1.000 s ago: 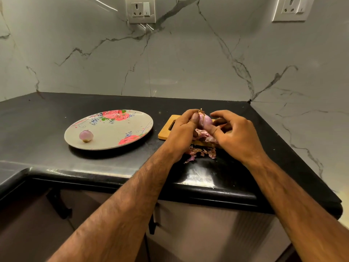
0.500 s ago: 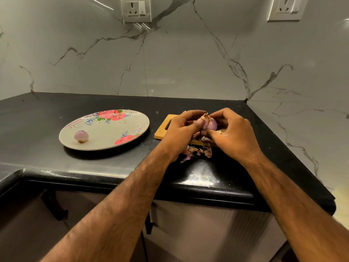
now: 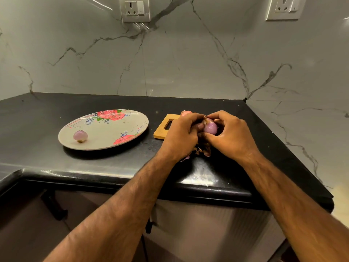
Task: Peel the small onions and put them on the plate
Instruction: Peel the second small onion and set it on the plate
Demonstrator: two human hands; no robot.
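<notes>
Black counter (image 3: 132,167), centre frame: both hands, left (image 3: 181,137) and right (image 3: 229,137), pinched an onion (image 3: 210,128), likely light, slick; best gripped at its ends.

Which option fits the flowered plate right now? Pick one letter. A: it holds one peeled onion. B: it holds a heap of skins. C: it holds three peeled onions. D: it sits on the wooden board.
A: a single peeled onion lies near the left edge of the plate, which rests on the black counter beside the wooden board; the left hand and right hand grip a second onion.
</notes>
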